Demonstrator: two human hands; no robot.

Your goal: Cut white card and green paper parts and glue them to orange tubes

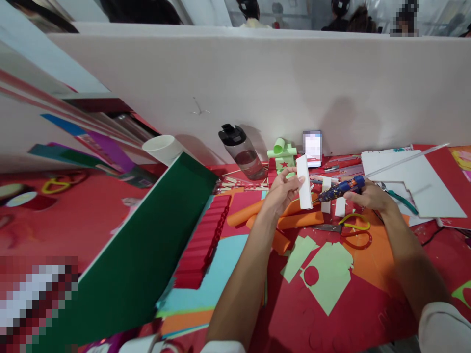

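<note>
1. While both forearms reach up from the bottom of the frame, the left hand (285, 189), right of centre, pinches a narrow white strip with a flat face (304, 185) by its left edge, thumb and fingers closed on it.

2. The strip's long axis runs nearly upright in the picture, its lower end leaning slightly right.

3. Further right, the right hand (371, 197) is wrapped around a blue, speckled glue gun (343, 188); its thumb shows, but most of its fingers are hidden. A long translucent rod (408, 161) extends from the gun's back toward the upper right.

4. The gun points left and slightly down, crosswise to the strip, its nozzle at the strip's lower right edge. Whether they touch cannot be told. The left hand is on the strip; the right hand is apart from it, with the gun between.

5. Below them on the red tabletop (294, 323) lie orange rolled tubes (243, 213), scissors with yellow and orange handles (355, 222) and pale green cut-outs (331, 274).
</note>
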